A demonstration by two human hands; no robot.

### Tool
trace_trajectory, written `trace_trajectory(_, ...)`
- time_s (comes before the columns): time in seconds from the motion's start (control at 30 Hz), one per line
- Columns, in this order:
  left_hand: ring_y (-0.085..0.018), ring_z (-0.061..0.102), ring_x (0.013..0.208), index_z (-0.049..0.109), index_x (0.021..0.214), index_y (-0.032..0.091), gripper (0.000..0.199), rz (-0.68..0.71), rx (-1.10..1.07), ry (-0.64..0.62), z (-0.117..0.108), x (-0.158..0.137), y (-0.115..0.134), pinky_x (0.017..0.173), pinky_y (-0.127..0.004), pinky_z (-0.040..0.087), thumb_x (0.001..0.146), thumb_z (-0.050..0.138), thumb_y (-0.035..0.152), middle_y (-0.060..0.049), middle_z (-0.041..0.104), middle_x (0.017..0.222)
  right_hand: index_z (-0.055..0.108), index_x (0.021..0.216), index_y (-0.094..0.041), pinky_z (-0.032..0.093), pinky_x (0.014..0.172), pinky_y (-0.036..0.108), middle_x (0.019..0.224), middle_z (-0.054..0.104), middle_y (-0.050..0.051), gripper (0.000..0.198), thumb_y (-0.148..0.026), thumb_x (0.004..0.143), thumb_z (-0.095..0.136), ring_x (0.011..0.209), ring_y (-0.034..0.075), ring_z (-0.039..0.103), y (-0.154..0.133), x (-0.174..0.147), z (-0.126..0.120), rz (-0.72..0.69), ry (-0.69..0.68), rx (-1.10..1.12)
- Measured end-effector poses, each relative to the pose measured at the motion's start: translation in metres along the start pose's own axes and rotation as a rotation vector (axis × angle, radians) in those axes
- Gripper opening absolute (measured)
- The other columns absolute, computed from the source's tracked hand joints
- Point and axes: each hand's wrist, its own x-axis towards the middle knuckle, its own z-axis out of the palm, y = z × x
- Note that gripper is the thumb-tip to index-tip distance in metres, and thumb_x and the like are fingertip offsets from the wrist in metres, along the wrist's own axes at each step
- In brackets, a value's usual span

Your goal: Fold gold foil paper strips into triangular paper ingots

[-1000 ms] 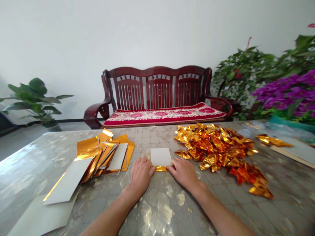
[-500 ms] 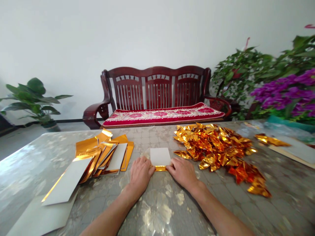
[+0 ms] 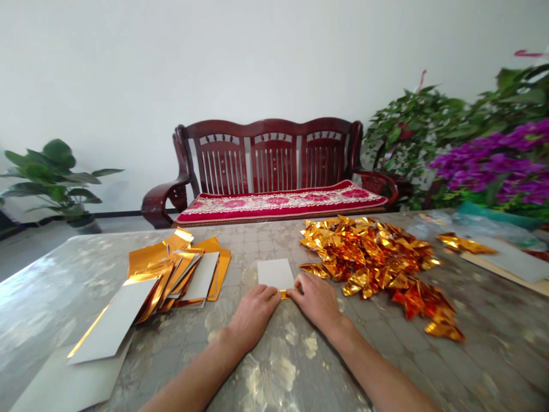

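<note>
While left hand [image 3: 254, 311] and right hand [image 3: 318, 300] pinch glossy gold fold [image 3: 283, 294], smooth square white paper [image 3: 275, 273]

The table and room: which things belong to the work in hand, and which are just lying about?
Likely the work:
white-and-gold sheet held by left hand and right hand
loose sheets
folded gold pieces

Apparently just there:
bench
potted plant
purple flowers

Folded paper [image 3: 275, 273] partly hidden, purple flowers [image 3: 493, 163] cropped
</note>
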Motion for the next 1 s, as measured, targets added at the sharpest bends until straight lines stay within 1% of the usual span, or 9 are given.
trace_trajectory(0.1,-0.022,0.058,0.104,0.062,0.115,0.019,0.022,-0.032,0.093,-0.019,0.000,-0.001,0.009,0.095,-0.036,0.051,0.095,0.052,0.016,-0.007,0.065,0.110,0.063,0.081,-0.021,0.034,0.075,0.031,0.085,0.064,0.002,0.013,-0.026,0.093,0.061,0.085,0.019,0.055,-0.002,-0.005,-0.001,-0.161,0.059,-0.012)
trace_trajectory(0.2,-0.023,0.058,0.101,0.062,0.113,0.018,0.021,-0.063,0.124,-0.028,0.001,0.000,0.014,0.092,-0.037,0.052,0.094,0.053,0.016,-0.006,0.065,0.109,0.066,0.082,-0.022,0.034,0.078,0.032,0.085,0.063,0.003,0.017,-0.023,0.096,0.056,0.087,0.020,0.052,-0.008,-0.010,-0.005,-0.318,0.059,-0.009)
trace_trajectory(0.27,-0.023,0.058,0.102,0.061,0.114,0.018,0.022,-0.075,0.129,-0.034,0.001,-0.001,0.015,0.092,-0.036,0.053,0.094,0.053,0.015,-0.006,0.065,0.110,0.067,0.083,-0.022,0.034,0.078,0.032,0.085,0.063,0.004,0.019,-0.021,0.096,0.054,0.088,0.019,0.051,-0.010,-0.012,-0.007,-0.377,0.025,0.005)
trace_trajectory(0.37,-0.022,0.059,0.106,0.061,0.117,0.018,0.026,-0.092,0.141,-0.044,0.000,-0.003,0.016,0.093,-0.035,0.052,0.094,0.049,0.012,-0.007,0.065,0.115,0.069,0.087,-0.021,0.034,0.080,0.032,0.088,0.063,0.004,0.020,-0.020,0.097,0.052,0.089,0.019,0.051,-0.010,-0.013,-0.011,-0.399,-0.031,0.022)
trace_trajectory(0.57,-0.025,0.061,0.107,0.061,0.122,0.015,0.036,-0.173,0.244,-0.079,-0.001,-0.013,0.020,0.091,-0.038,0.052,0.090,0.049,0.004,-0.012,0.064,0.121,0.071,0.085,-0.021,0.034,0.084,0.033,0.090,0.067,0.004,0.023,-0.019,0.096,0.051,0.092,0.019,0.052,0.001,-0.011,-0.025,-0.388,-0.108,0.010)
trace_trajectory(0.73,-0.026,0.062,0.096,0.065,0.111,0.013,0.029,-0.227,0.290,-0.086,-0.002,-0.018,0.024,0.083,-0.039,0.051,0.088,0.050,0.004,-0.013,0.066,0.105,0.074,0.088,-0.024,0.033,0.085,0.036,0.094,0.071,0.003,0.022,-0.019,0.094,0.053,0.093,0.020,0.055,0.010,-0.007,-0.032,-0.324,-0.130,-0.001)
trace_trajectory(0.8,-0.027,0.061,0.093,0.065,0.108,0.013,0.027,-0.236,0.284,-0.079,-0.002,-0.019,0.026,0.080,-0.040,0.050,0.089,0.048,0.004,-0.012,0.065,0.100,0.074,0.085,-0.023,0.034,0.084,0.035,0.094,0.072,0.003,0.024,-0.019,0.094,0.053,0.094,0.020,0.056,0.013,-0.005,-0.031,-0.272,-0.122,-0.029)
trace_trajectory(0.87,-0.026,0.060,0.091,0.064,0.108,0.015,0.026,-0.245,0.260,-0.067,-0.002,-0.019,0.028,0.079,-0.039,0.049,0.091,0.047,0.006,-0.011,0.063,0.098,0.074,0.083,-0.021,0.035,0.084,0.034,0.094,0.072,0.004,0.026,-0.019,0.095,0.051,0.093,0.020,0.057,0.016,-0.003,-0.027,-0.190,-0.107,-0.045)
trace_trajectory(1.0,-0.024,0.059,0.090,0.062,0.106,0.020,0.023,-0.252,0.162,-0.051,-0.001,-0.019,0.031,0.077,-0.036,0.047,0.092,0.047,0.010,-0.007,0.061,0.097,0.075,0.084,-0.022,0.038,0.084,0.030,0.094,0.070,0.004,0.027,-0.025,0.096,0.052,0.094,0.019,0.058,0.013,-0.002,-0.020,-0.020,-0.061,0.032)
